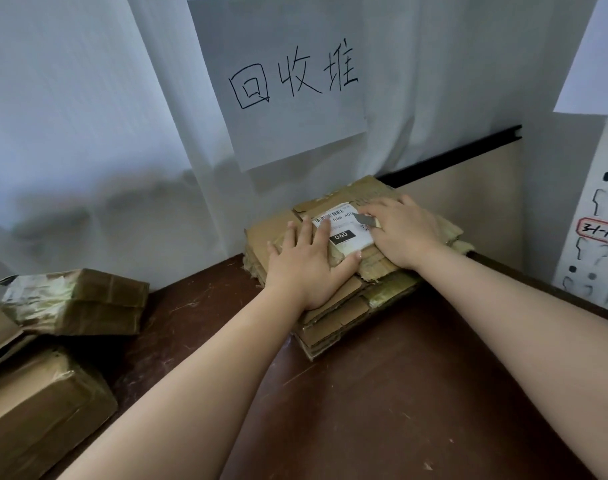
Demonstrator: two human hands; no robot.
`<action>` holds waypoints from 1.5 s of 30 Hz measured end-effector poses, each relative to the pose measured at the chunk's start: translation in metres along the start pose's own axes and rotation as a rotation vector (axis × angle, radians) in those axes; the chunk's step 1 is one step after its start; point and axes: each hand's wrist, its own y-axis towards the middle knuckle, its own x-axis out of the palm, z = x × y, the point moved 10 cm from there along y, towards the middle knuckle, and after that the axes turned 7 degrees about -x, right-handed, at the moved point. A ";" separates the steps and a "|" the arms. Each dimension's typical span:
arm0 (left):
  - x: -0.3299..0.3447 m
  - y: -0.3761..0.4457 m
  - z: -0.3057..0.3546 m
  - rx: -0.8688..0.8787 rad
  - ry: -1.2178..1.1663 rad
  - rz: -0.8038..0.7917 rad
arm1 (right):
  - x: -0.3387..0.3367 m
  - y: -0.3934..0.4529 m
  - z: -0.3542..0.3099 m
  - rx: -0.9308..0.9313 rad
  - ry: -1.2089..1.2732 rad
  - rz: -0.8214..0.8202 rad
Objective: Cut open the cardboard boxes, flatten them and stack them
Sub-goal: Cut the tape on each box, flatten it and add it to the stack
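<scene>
Both hands press down on the stack of flattened brown cardboard sheets (333, 317) at the back of the dark brown table (399, 393), probably to squash it flat: left hand (306, 265) spread wide, right hand (403, 233) gripping a small grey cutter (366, 220) against the white shipping label (344, 230); taped uncut boxes (77, 301) wait well apart at left

Flattened brown cardboard stack (333, 327) lies rightward; two taped boxes (77, 303) sit left.
</scene>
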 end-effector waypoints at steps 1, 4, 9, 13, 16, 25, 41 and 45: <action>-0.002 0.000 0.000 -0.007 -0.024 0.016 | -0.002 -0.001 0.000 -0.003 0.007 0.015; -0.010 -0.003 0.001 -0.008 -0.063 0.046 | -0.010 -0.004 -0.003 0.007 0.001 0.026; -0.038 -0.006 0.010 0.022 0.121 0.146 | -0.018 -0.006 -0.007 0.019 0.005 -0.069; -0.050 -0.003 0.012 0.010 0.095 0.031 | -0.035 -0.010 -0.019 0.000 0.028 -0.087; -0.064 -0.007 0.009 -0.014 0.026 0.024 | -0.051 -0.019 -0.026 -0.003 -0.007 -0.079; -0.121 -0.058 0.013 0.043 -0.067 0.199 | -0.105 -0.039 -0.058 -0.080 -0.089 -0.038; -0.172 -0.216 -0.140 -0.057 0.235 0.286 | -0.128 -0.093 -0.230 -0.259 0.081 0.041; -0.192 -0.259 -0.204 -0.134 0.261 0.314 | -0.115 -0.098 -0.296 -0.308 0.086 0.032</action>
